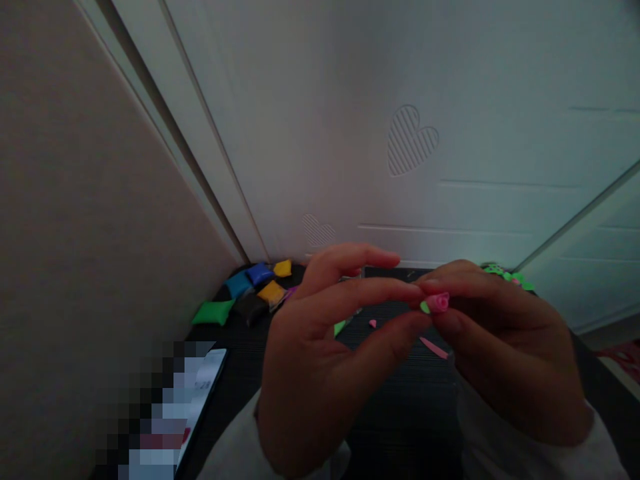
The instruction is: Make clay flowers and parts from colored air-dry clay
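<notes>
A tiny pink clay rose [440, 303] with a light green bit [425, 307] at its base is up above the dark table, between my two hands. My right hand [515, 347] pinches the rose between thumb and forefinger. From the other side, the thumb and a finger of my left hand [325, 353] close on its green base, with another finger raised. Below them on the table lie a pink pointed clay tool [434, 347] and a small pink clay piece [373, 323]. Something green [339, 328] shows partly behind my left hand.
Several coloured clay packets lie at the back left, among them a green packet [213, 312] and a black packet [250, 308]. A phone [203, 393] rests on the left. Green and pink shapes [517, 279] sit at the back right. A white panel [350, 133] rises behind the table.
</notes>
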The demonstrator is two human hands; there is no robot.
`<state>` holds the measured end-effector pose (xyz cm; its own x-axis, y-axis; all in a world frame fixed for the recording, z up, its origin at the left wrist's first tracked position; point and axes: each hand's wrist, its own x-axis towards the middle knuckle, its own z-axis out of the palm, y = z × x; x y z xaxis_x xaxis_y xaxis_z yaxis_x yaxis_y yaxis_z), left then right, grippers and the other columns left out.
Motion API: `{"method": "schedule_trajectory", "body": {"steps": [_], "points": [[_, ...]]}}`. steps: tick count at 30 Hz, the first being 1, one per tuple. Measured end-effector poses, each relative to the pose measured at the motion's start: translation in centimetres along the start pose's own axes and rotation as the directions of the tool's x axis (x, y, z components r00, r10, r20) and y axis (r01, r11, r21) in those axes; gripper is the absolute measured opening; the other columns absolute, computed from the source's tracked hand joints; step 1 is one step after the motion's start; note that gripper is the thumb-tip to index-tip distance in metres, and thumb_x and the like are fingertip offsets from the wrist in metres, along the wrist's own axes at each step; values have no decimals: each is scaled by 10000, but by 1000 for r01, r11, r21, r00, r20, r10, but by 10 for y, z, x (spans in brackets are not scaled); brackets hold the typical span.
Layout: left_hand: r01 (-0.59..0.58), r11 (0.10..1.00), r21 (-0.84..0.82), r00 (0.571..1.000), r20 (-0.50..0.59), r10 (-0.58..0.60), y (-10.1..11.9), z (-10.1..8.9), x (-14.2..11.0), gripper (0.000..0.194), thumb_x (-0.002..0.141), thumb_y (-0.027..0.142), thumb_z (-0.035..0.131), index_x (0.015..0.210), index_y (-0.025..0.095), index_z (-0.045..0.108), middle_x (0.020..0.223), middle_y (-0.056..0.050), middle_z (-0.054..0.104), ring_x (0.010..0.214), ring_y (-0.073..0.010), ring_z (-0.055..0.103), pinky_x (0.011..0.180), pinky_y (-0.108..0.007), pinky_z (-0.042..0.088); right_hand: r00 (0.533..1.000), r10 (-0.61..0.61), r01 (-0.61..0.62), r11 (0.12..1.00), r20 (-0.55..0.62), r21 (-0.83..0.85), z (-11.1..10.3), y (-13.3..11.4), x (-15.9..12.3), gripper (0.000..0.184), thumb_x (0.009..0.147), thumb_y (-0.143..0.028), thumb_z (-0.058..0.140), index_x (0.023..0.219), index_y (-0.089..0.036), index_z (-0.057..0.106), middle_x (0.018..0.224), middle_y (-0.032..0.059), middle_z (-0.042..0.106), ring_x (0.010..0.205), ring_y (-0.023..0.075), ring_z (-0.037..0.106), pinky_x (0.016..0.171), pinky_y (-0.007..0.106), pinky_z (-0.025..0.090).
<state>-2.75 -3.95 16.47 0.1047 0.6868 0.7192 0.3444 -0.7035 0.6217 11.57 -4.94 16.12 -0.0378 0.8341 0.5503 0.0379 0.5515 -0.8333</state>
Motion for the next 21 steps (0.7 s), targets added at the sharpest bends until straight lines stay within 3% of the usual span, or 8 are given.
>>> {"method": "schedule_trajectory", "body": {"steps": [16,21], "points": [[74,986,-152,997,-15,-77,-5,7,1,162,655,167,604,792,245,640,974,-16,578,903,-170,542,775,-300,461,999,-40,39,993,-6,-115,-2,4,2,152,703,-178,587,844,-230,611,782,-12,585,728,102,548,649,225,455],[112,982,-149,988,-84,-125,-16,-1,7,157,638,167,617,780,231,641,959,-21,585,913,-180,535,766,-311,457,995,-32,17,986,-90,-164,-8,10,5,129,716,-183,569,829,-239,600,813,-16,582,753,98,544,652,224,447]]}}
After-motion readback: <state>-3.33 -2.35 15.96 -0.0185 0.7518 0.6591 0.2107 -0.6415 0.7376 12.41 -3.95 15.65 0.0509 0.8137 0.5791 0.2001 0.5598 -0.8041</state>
